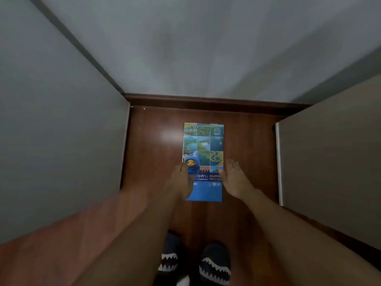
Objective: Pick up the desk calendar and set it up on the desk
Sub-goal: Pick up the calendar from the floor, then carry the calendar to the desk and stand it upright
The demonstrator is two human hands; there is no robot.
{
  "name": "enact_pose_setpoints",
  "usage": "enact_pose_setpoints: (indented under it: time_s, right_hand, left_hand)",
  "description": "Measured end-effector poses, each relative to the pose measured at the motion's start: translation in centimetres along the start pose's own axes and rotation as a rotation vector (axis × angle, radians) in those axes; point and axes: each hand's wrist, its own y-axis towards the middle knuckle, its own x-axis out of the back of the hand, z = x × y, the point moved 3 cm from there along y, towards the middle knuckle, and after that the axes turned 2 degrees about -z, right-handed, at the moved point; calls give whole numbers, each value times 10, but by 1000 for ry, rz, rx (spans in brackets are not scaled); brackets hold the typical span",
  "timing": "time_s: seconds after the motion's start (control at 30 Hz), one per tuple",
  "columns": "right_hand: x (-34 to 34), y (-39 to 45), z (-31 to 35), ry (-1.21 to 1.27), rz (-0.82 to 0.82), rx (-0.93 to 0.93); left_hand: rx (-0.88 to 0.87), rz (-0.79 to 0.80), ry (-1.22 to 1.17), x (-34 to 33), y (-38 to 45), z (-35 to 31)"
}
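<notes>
The desk calendar (204, 153) lies flat on a dark brown wooden surface (152, 153), in the middle of the view. Its cover shows a grid of green and blue aerial photos, a blue cartoon mascot and a blue band at the near end. My left hand (180, 180) is at the calendar's left edge, fingers apart, overlapping the cover beside the mascot. My right hand (234, 178) is at the right edge, palm turned inward, fingers spread. Neither hand has closed on the calendar. The picture is blurred.
Grey panels stand on the left (61, 141) and right (329, 162) of the wooden surface, with a grey wall behind a dark wooden rim (206, 102). My feet in dark slippers (214, 265) with white tooth patterns show at the bottom.
</notes>
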Motion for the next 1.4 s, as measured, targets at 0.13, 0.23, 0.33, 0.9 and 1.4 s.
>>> enact_pose_setpoints:
  time_s: [0.13,0.23,0.33,0.9,1.4]
  right_hand:
    - [-50,61,-26,57,3,-70]
    - [-78,99,-40,140,-62,-150]
    - [-89,117,-41,243,-230,-265]
    - [31,-52,6,836,-166,-446]
    - [296,-453,112,1004,-537,15]
  left_hand:
    - [101,-14,-101,-40,66,34]
    - [175,-61,-218,-66,104,51]
    - [262,-109,-273,-81,123,59]
    - [361,-132,-561,32,-32,-24]
    - [-18,-59,-657,269,-323,-239]
